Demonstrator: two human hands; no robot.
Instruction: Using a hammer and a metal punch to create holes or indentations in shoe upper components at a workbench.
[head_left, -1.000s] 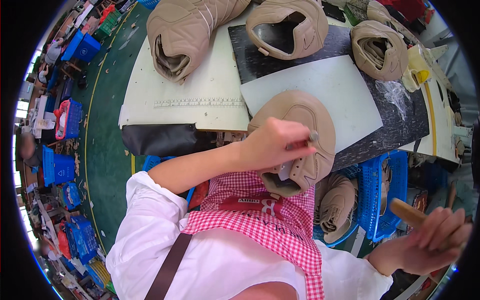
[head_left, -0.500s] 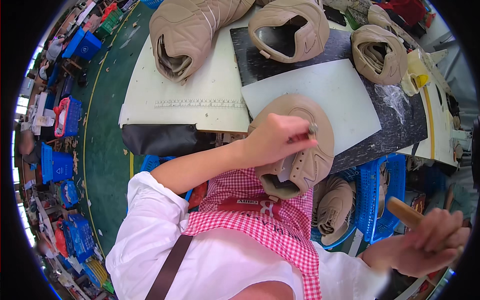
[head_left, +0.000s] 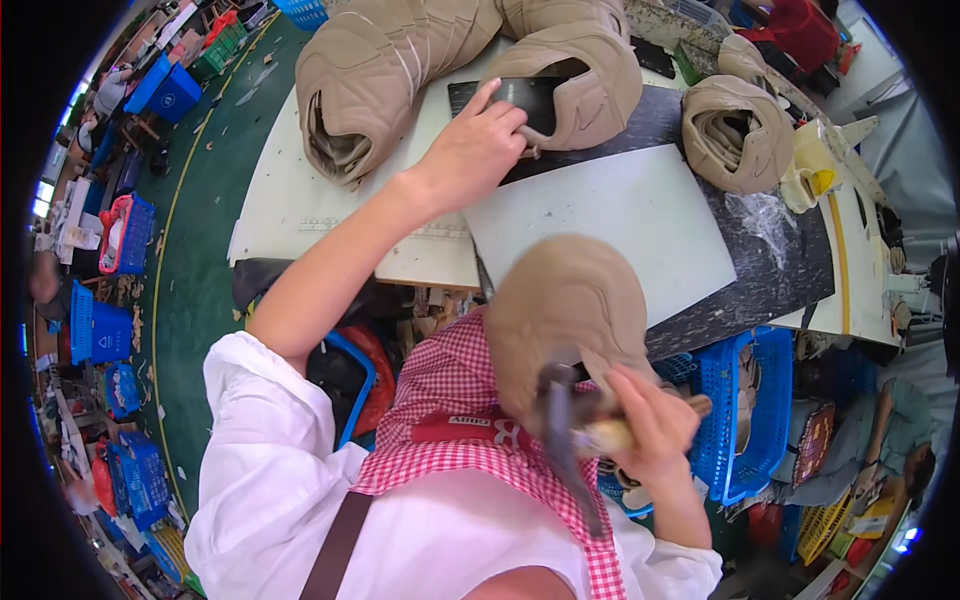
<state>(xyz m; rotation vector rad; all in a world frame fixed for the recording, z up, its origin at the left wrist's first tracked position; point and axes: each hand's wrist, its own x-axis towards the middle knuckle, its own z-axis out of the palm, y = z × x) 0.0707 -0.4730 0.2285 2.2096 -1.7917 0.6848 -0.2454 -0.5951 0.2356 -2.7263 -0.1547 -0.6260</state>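
Beige shoe upper, lettered checked apron

apron bears lettering (pale), tabletop a ruler scale.

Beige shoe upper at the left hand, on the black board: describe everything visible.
The beige shoe upper looks like smooth leather or synthetic, with curved seams and a small curved mark on its side. No sole shows. Its wide opening gapes toward the left hand, a dark surface visible inside. It sits on the black speckled board, in front of more uppers. Fingers overlap the opening's edge; whether they grip is unclear.
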